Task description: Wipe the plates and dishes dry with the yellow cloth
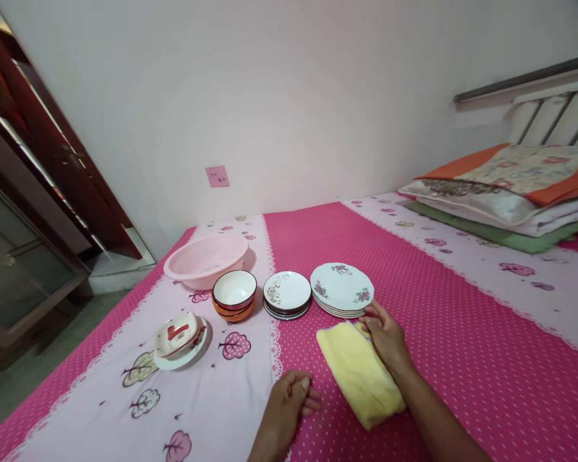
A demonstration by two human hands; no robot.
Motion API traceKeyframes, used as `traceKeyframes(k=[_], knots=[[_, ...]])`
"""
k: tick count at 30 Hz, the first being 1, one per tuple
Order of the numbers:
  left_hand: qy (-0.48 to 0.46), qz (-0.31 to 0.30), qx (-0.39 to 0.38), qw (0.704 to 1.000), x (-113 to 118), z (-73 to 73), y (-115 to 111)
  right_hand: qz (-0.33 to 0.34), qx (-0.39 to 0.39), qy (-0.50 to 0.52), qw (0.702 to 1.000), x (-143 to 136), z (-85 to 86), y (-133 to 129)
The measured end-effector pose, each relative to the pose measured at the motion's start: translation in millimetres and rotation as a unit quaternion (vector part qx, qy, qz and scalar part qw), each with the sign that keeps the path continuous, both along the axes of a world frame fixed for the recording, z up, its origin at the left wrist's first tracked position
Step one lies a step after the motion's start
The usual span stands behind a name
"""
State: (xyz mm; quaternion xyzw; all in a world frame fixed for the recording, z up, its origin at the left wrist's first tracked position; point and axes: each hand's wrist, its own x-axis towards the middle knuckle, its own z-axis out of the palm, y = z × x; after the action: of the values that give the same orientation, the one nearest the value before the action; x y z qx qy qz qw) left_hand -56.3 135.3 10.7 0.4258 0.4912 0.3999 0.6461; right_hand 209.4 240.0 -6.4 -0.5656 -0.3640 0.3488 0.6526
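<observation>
In the head view, the bed covered in a pink-and-white patterned sheet [438, 289] runs back to the plain white wall [318, 102], and its left edge slants down beside the grey floor [19, 398]. Folded bedding in orange, white and green [515, 186] fills the far right corner. Dotted pink sheet lies open between the dishes and the wall, and a wide stretch is open to the right of the dishes, toward the bedding. The near left part of the sheet is also open.

The dishes stand across the middle. The oval pale pink plastic basin [187, 260] sits farthest back, near the left edge. Just in front of it is the stack of round bowls, white inside with dark rims and orange below [234, 292]. Next to the right come the dark-edged stack of small round white plates [287, 292] and the stack of large white flowered plates [341, 289]. Nearer the left edge, the small square white dish with a red motif [176, 333] rests on the round white plate with red decoration [203, 343].

The right hand [384, 330] is mostly closed, pinching the soft yellow cloth [359, 372] by its upper end, in front of the large plates; whether its fingertips also touch their rims is hard to tell. The left hand [296, 394] is empty, half open with fingers loosely curled, just left of the cloth.
</observation>
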Motion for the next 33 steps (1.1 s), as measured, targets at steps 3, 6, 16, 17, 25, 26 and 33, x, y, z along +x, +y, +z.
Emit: traceKeyframes(k=[3, 6, 16, 17, 25, 26, 33], knots=[[-0.001, -0.001, 0.002, 1.000, 0.1, -0.1, -0.1, 0.000, 0.003, -0.002, 1.000, 0.5, -0.6, 0.7], [0.000, 0.000, 0.004, 1.000, 0.0, -1.4, 0.0, -0.005, 0.005, -0.003, 1.000, 0.6, -1.3, 1.3], [0.003, 0.004, 0.004, 1.000, 0.6, 0.5, 0.1, -0.021, 0.006, -0.023, 0.999, 8.2, 10.9, -2.5], [0.004, 0.004, 0.004, 1.000, 0.7, 1.7, 0.0, -0.004, -0.001, -0.037, 0.999, 10.9, 14.5, -4.4], [0.002, 0.000, 0.016, 1.000, 5.0, 5.5, -1.7, 0.167, -0.097, -0.138, 0.971, 33.8, 34.9, -34.9], [-0.002, -0.005, 0.015, 1.000, 7.7, 6.8, -3.6, 0.198, -0.105, -0.132, 0.966, 31.0, 36.8, -39.0], [0.043, 0.075, 0.166, 0.982, 33.3, 20.6, -20.3, 0.369, -0.061, -0.002, 0.927, -31.6, 54.4, -60.7]])
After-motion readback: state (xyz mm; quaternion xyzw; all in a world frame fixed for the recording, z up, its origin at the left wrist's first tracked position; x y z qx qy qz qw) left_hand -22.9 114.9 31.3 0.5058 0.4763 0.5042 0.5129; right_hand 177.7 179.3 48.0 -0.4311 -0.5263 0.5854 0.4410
